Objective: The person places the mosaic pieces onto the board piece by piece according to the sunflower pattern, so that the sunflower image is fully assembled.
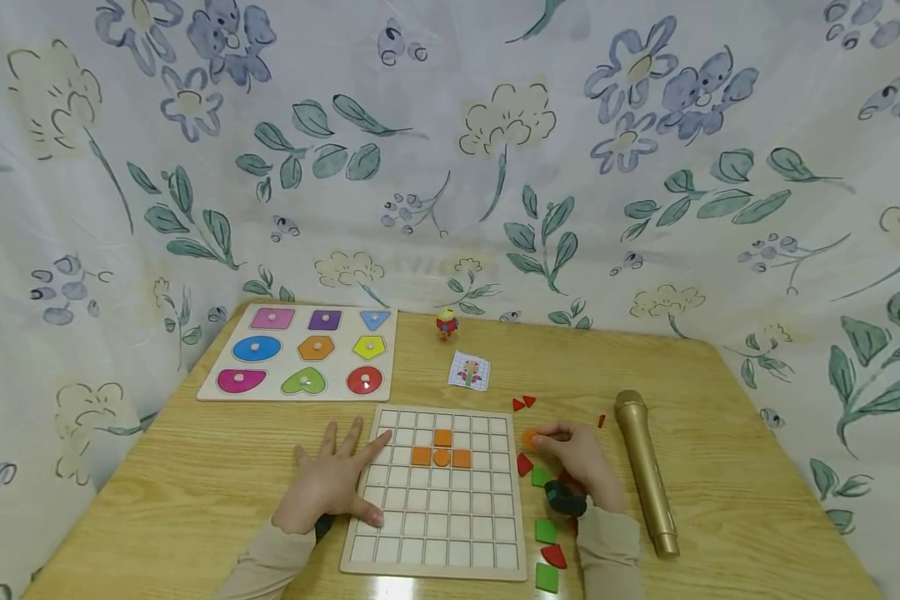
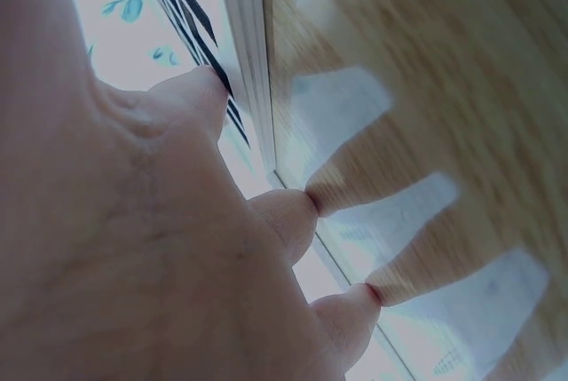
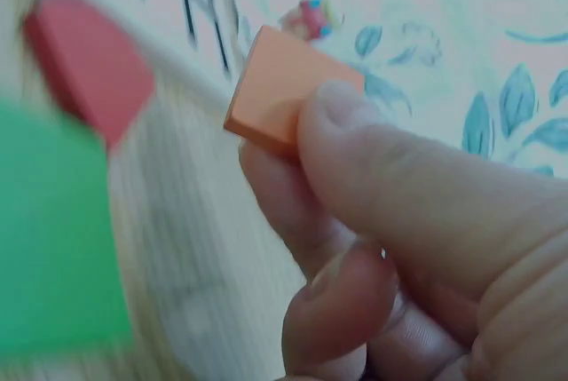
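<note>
An orange square tile (image 3: 280, 88) is pinched between the thumb and fingers of my right hand (image 1: 573, 454), just beyond the right edge of the grid board (image 1: 435, 554). My left hand (image 1: 333, 479) lies with spread fingers over the board's left edge, thumb and a finger on the board, other fingers reaching past it. On the board, orange squares (image 1: 443, 437) stand above, left and right of an orange round tile (image 1: 442, 457). In the right wrist view, a green tile (image 3: 58, 239) and a red piece (image 3: 93, 66) lie near the right hand.
Behind the left hand lies a shape puzzle board (image 1: 337, 392). A small pattern card (image 1: 469, 372) and a toy figure (image 1: 446, 323) are at the back middle. Several green squares (image 1: 546, 532) and red pieces (image 1: 553, 556) line the right side. A gold microphone (image 1: 647, 475) lies farther right.
</note>
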{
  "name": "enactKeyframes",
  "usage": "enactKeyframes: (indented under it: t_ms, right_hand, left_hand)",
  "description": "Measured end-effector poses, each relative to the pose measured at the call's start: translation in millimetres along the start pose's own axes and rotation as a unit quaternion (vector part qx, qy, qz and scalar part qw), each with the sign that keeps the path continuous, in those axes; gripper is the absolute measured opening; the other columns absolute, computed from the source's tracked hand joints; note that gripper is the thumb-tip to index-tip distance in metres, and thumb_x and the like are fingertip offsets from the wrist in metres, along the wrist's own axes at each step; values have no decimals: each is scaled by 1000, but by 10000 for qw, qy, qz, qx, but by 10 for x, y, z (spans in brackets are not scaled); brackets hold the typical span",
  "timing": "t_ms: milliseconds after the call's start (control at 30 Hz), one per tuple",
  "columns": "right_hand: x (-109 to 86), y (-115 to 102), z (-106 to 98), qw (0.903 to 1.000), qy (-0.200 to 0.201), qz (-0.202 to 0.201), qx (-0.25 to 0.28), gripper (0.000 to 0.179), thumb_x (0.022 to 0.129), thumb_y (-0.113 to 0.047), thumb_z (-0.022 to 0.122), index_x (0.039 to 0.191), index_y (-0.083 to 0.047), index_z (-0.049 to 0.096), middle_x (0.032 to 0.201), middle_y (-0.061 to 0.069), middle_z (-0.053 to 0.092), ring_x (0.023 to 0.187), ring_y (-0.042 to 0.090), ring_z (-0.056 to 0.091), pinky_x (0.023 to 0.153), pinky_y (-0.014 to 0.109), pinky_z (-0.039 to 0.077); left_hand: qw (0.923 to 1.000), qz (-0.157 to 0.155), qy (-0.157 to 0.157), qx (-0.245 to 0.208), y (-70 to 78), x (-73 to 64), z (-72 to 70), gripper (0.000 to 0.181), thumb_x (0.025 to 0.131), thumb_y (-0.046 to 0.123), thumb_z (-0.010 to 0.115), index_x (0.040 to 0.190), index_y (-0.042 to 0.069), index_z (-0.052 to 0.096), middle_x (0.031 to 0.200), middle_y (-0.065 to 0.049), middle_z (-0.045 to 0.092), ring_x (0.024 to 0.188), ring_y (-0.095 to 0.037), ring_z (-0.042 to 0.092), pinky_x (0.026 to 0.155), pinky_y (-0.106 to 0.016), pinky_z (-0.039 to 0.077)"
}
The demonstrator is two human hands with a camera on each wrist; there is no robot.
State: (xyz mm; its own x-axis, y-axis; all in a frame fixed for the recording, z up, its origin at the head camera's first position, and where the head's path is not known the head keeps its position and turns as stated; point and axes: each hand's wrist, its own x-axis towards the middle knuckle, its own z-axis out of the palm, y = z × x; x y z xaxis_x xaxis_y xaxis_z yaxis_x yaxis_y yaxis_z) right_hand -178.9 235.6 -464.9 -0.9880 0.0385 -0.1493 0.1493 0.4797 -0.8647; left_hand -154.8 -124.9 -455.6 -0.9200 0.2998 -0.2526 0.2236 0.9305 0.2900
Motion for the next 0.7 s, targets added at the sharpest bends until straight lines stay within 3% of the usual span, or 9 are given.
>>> enactKeyframes:
  t_ms: [233, 533, 700]
  right_hand:
    - [22, -170, 263, 9987, -481, -108, 108, 16, 85, -12, 73, 92, 1, 70, 87, 8, 73, 70, 10, 59, 59, 24, 46]
    - [-68, -458, 685, 9893, -1235, -564, -541, 13, 81, -12, 78, 81, -4, 68, 74, 2, 67, 64, 10, 52, 57, 23, 41]
    - [-149, -553, 876, 9847, -1284, -776, -882, 15, 76, -12, 80, 74, -6, 66, 67, -1, 62, 59, 10, 50, 53, 23, 42]
  left_hand:
    - [10000, 25, 24, -30, 9, -10, -12, 117, 51, 63, 81, 151, 30, 31, 160, -24, 16, 141, -61, 9, 90, -89, 10]
    - [10000, -42, 2, 7, 21, -11, -27, 115, 52, 62, 80, 151, 30, 31, 160, -24, 15, 141, -60, 9, 91, -89, 10]
    - [10000, -2, 10, 40, 15, -17, -10, 116, 52, 63, 79, 151, 30, 31, 160, -24, 16, 141, -61, 10, 91, -89, 11]
